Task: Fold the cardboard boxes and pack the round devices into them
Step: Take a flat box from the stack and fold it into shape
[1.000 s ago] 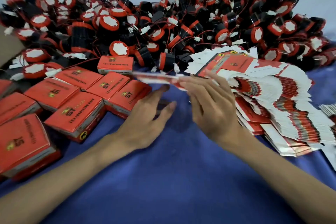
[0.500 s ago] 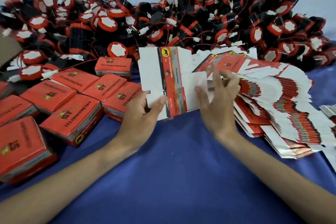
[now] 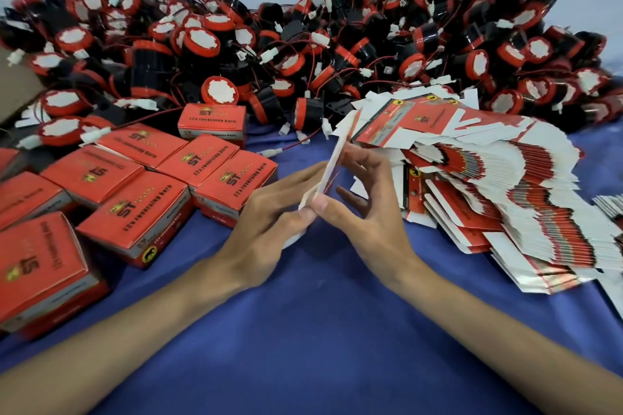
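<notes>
Both hands hold one flat cardboard box blank [image 3: 333,162], red and white, turned edge-on toward me above the blue cloth. My left hand [image 3: 269,222] grips its lower left side and my right hand [image 3: 367,212] pinches its lower edge, thumbs meeting at the bottom. A fanned stack of flat blanks [image 3: 505,205] lies just to the right. A big pile of round black-and-red devices [image 3: 303,44] with white caps and red wires fills the back.
Several folded red boxes [image 3: 135,205] sit in a cluster on the left. The blue cloth [image 3: 320,330] covers the table in front of my arms. A brown cardboard edge [image 3: 13,87] shows at the far left, a pale wall behind.
The blank, lifted from the stack and held face-on half a second ago, has been turned edge-on and drawn closer. Both hands have closed together at its lower end.
</notes>
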Demonstrator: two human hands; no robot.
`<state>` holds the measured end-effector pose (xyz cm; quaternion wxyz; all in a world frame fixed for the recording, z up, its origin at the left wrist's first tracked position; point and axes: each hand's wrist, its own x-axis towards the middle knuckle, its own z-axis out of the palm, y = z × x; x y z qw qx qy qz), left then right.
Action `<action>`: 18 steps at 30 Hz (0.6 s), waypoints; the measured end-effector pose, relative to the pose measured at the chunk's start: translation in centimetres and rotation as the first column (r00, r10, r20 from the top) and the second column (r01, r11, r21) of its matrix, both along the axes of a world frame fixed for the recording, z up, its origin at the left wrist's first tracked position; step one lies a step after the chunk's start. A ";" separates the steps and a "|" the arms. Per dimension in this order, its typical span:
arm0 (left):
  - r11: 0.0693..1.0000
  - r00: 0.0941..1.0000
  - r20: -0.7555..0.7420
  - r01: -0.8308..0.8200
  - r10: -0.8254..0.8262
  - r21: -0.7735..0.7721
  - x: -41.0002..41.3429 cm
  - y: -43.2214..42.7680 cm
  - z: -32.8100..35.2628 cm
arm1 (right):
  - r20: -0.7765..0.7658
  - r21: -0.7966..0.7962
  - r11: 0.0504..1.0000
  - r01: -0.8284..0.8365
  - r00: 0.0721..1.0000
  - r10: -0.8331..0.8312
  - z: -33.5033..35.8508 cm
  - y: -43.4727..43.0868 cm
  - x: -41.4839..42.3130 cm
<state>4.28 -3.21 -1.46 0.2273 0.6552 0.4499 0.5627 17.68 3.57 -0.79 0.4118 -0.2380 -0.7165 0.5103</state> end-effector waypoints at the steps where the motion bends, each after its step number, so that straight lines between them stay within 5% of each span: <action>1: 1.000 1.000 0.002 -0.014 0.014 0.009 -0.1 0.0 -0.2 | -0.004 -0.016 1.000 0.016 1.000 -0.016 0.0 0.1 -0.1; 5: 0.993 0.991 0.103 -0.079 0.088 -0.087 -0.1 -0.3 -0.4 | -0.007 0.002 0.998 0.060 0.998 -0.060 0.5 0.9 -0.1; 11: 0.993 0.962 0.263 -0.047 0.074 -0.108 -0.2 0.0 -0.2 | -0.040 -0.041 0.993 -0.114 0.993 0.112 0.9 1.5 0.1; 15: 0.995 0.897 0.440 0.019 0.028 -0.102 -0.4 0.0 -0.5 | -0.089 -0.223 0.963 -0.154 0.987 0.137 1.2 1.4 0.2; 18: 0.996 0.899 0.439 0.053 -0.018 -0.068 -0.6 0.1 -0.4 | -0.198 -0.434 0.883 -0.177 0.975 0.097 1.7 1.7 0.2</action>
